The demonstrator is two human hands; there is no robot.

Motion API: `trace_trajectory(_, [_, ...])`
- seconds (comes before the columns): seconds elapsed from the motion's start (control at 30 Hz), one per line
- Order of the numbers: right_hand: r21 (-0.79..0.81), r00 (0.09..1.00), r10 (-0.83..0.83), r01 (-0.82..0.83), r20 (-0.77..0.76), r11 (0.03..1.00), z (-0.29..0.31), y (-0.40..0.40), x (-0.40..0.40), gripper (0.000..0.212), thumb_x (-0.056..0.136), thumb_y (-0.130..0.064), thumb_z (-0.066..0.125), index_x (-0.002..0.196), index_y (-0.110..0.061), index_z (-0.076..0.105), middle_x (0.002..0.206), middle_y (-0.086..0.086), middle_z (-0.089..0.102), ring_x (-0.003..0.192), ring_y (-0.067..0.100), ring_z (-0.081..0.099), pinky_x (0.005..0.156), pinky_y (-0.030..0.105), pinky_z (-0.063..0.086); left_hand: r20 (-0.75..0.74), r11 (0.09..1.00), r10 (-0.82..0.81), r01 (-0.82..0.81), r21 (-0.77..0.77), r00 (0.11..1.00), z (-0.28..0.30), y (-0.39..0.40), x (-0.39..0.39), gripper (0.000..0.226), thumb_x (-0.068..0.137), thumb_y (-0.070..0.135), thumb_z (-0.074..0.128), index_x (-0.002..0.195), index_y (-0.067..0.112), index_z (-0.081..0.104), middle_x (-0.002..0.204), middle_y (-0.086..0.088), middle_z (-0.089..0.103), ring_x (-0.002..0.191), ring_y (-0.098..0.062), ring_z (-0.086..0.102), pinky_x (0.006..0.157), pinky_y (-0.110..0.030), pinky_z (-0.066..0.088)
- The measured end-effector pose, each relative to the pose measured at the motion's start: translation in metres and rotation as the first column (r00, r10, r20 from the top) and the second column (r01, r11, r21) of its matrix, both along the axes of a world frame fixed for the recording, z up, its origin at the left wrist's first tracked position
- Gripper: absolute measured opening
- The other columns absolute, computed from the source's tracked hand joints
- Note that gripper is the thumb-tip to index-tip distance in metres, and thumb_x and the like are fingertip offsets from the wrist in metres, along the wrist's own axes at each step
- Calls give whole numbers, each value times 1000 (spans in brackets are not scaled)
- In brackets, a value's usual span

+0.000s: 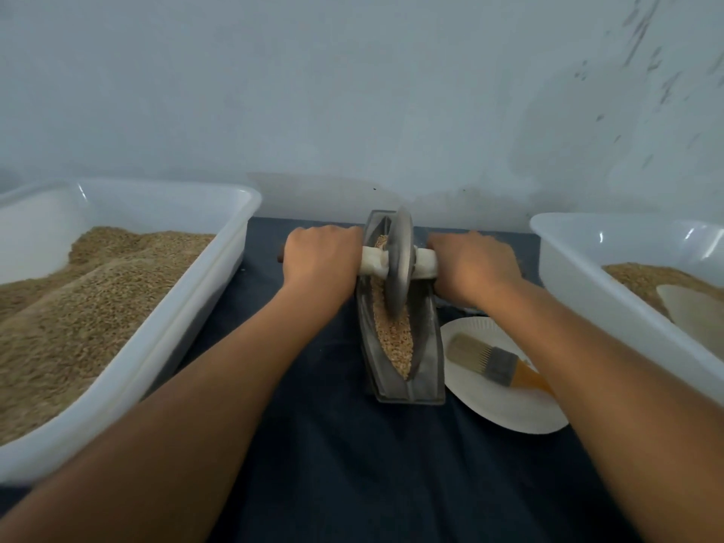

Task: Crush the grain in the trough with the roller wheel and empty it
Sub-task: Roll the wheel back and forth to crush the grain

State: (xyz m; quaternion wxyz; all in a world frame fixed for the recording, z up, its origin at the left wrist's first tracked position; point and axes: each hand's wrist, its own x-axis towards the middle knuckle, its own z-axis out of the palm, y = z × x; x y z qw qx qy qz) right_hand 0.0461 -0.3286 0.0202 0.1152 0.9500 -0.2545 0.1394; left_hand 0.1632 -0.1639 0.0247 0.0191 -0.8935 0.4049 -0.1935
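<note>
Hands grip axle either side of roller wheel [399,264]: left hand [319,260], right hand [472,266]. Wheel sits in trough [425,370], grain [391,339] under and in front of it. Risk: uneven push tips wheel, spilling grain toward paper plate [505,405] beside trough.

No text, label, brand, number or sign can be read anywhere in this view. The trough [403,339] and everything around it carry no legible markings.

Both tubs [164,327] run off frame; the right arm hides the brush [489,360] handle's end, seemingly.
</note>
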Motion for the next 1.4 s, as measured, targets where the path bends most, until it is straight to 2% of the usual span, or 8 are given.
trace_trajectory(0.17, [-42,998,-2,5,67,999,-8,18,-18,26,77,-30,69,92,-28,48,67,-7,45,56,18,39,46,28,19,4,1000,-24,24,-9,1000,-3,17,-12,28,81,20,66,97,21,43,85,-1,55,72,-25,56,72,-40,49])
trace_trajectory(0.37, [-104,994,3,9,113,995,-12,36,-38,24,80,-34,66,86,-27,44,64,-9,41,55,20,39,46,29,17,-68,998,-22,26,52,997,7,27,-22,30,81,22,67,108,24,54,87,1,56,77,-23,53,67,-37,42])
trace_trajectory(0.57, [-30,1000,16,-16,-1,999,1,42,-43,19,80,-36,64,87,-31,47,68,-8,45,62,22,45,48,29,22,-186,990,34,-8,139,982,18,29,-28,29,79,23,69,106,22,57,71,4,41,73,-21,48,63,-36,40])
trace_trajectory(0.7, [41,995,22,-19,-94,999,12,44,-46,17,77,-41,65,89,-34,55,77,-8,55,69,20,54,46,28,24,-227,975,49,3,220,973,27,32,-31,30,76,33,74,92,25,51,72,5,47,63,-15,47,61,-35,39])
trace_trajectory(0.97, [56,986,39,-30,-164,998,27,50,-51,17,75,-42,65,90,-34,62,77,-9,60,68,16,59,47,25,30,-255,948,15,68,312,967,44,39,-28,43,67,49,80,88,28,49,72,7,52,62,-13,50,70,-37,51])
trace_trajectory(1.1, [71,977,34,-19,-209,997,26,50,-53,20,72,-38,65,91,-32,63,78,-8,60,71,19,60,47,26,30,-293,934,29,79,348,956,40,35,-29,40,71,42,79,89,25,48,73,5,52,62,-13,50,75,-38,54])
trace_trajectory(1.3, [110,991,34,-20,-131,994,12,41,-44,26,74,-35,69,98,-34,60,83,-7,60,73,21,58,47,26,27,-249,957,-11,83,279,968,29,27,-22,36,75,30,73,107,22,61,73,6,53,64,-14,53,61,-33,45])
trace_trajectory(1.4, [149,993,49,-32,-111,988,7,34,-39,26,75,-38,70,98,-38,58,83,-9,61,75,20,59,51,29,35,-194,971,-29,74,228,980,24,24,-19,32,75,29,71,105,23,62,73,6,52,65,-15,53,56,-31,40])
